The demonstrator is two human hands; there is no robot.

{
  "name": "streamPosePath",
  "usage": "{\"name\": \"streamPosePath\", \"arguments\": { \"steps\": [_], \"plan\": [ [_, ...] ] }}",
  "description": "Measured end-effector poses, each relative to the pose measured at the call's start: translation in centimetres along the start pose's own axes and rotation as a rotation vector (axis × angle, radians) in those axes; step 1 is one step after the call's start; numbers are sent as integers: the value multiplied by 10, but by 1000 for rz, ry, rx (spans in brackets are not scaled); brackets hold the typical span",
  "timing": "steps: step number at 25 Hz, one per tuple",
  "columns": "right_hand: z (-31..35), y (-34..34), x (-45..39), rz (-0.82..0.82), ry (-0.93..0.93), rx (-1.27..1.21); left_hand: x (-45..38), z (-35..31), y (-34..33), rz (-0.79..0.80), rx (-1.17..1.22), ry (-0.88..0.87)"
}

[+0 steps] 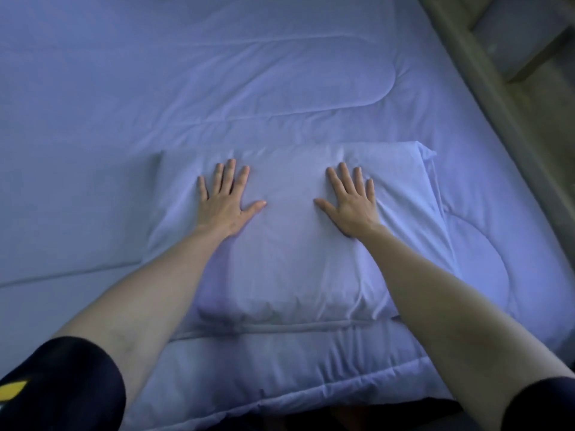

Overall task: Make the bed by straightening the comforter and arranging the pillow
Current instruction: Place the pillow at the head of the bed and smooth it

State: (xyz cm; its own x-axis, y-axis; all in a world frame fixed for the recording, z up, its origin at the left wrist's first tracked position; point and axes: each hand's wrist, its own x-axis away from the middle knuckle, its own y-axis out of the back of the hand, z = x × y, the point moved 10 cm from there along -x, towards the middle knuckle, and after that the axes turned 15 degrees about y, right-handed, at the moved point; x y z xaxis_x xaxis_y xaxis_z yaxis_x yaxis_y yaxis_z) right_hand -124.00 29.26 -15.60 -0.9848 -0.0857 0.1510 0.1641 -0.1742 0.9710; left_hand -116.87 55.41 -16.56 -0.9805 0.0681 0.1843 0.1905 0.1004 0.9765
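A pale blue pillow [289, 262] lies flat near the bed's near edge, on top of a quilted comforter [249, 98] of the same colour that spreads across the bed. My left hand [225, 200] rests palm down on the pillow's far left part, fingers spread. My right hand [351, 202] lies palm down on its far right part, fingers also apart. Neither hand grips anything. The pillowcase's loose end [431, 188] sticks out to the right.
A flat sheet area [62, 213] lies left of the comforter's edge. A beige bed frame rail [504, 119] runs diagonally along the right side, with floor beyond it. Dark sleeves [62, 387] cover my upper arms.
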Motion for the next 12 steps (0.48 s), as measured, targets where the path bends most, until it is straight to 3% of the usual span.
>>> {"name": "streamPosePath", "arguments": {
  "steps": [8, 12],
  "plan": [
    [-56, 26, -67, 123, -80, 50, -72, 15, 15, 65, -31, 74],
    [-47, 29, -53, 52, -13, 33, -70, 4, 24, 34, -38, 31]
  ]
}}
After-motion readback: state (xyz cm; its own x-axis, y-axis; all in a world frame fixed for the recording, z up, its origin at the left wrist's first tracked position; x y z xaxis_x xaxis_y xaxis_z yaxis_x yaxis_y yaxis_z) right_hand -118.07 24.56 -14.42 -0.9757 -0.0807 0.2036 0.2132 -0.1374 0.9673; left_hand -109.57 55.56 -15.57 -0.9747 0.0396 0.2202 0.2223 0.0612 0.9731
